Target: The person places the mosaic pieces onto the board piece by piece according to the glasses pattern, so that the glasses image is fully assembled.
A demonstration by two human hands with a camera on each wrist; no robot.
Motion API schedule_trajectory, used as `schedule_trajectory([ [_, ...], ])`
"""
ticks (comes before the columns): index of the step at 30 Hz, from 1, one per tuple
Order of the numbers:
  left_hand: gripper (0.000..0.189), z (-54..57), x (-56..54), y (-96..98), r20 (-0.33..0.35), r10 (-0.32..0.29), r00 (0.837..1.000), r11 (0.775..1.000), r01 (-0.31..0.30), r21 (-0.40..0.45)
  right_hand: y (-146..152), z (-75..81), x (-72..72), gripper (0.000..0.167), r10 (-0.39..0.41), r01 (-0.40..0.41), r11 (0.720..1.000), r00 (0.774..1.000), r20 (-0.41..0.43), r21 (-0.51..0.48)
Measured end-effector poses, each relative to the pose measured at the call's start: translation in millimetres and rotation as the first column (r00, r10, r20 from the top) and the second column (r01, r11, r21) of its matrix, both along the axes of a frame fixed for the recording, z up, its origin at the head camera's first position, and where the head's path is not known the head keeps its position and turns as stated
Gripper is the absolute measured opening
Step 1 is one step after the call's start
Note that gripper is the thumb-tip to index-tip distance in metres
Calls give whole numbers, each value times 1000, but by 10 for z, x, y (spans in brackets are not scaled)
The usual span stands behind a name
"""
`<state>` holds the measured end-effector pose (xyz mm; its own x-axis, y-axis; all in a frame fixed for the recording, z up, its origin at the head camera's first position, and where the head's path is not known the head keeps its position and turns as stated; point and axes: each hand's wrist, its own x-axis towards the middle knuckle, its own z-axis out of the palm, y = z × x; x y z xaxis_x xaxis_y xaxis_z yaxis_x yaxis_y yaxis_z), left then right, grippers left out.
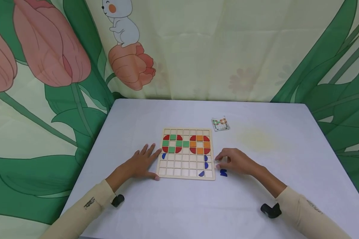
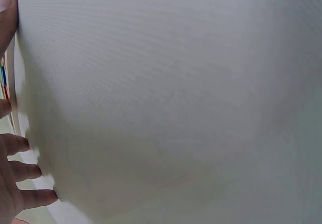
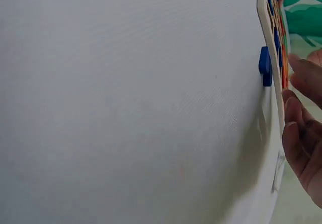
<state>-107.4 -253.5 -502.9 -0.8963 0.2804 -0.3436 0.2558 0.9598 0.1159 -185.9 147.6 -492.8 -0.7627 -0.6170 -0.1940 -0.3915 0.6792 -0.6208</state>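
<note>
A square wooden grid board [image 1: 185, 162] lies on the table, holding red quarter-rounds, green squares, orange squares and several blue half-round pieces [image 1: 206, 165]. My left hand [image 1: 141, 163] rests at the board's left side with its fingers spread. Its index fingertip and thumb touch the board's edge. Just past the right edge hovers my right hand [image 1: 234, 161], fingers bent and thumb apart from the index finger. No piece shows between those fingertips. Loose blue pieces [image 1: 223, 172] lie on the cloth below that hand, beside the board; they also appear in the right wrist view [image 3: 265, 65].
A small pattern card [image 1: 220, 123] in a clear sleeve lies beyond the board's upper right corner. White cloth covers the table [image 1: 272, 132]. Behind it hangs a curtain [image 1: 203, 49] printed with tulips and a white animal.
</note>
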Motion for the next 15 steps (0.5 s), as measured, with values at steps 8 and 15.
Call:
schedule_trajectory([
  [8,116,-14,7,-11,-13,-1,1000,1000,1,0,207,-10,96,25,24,-24,999,1000,9,47],
  [15,116,-16,13,-4,-18,-2,1000,1000,3,9,221,-24,57,24,67,-67,997,998,21,34],
])
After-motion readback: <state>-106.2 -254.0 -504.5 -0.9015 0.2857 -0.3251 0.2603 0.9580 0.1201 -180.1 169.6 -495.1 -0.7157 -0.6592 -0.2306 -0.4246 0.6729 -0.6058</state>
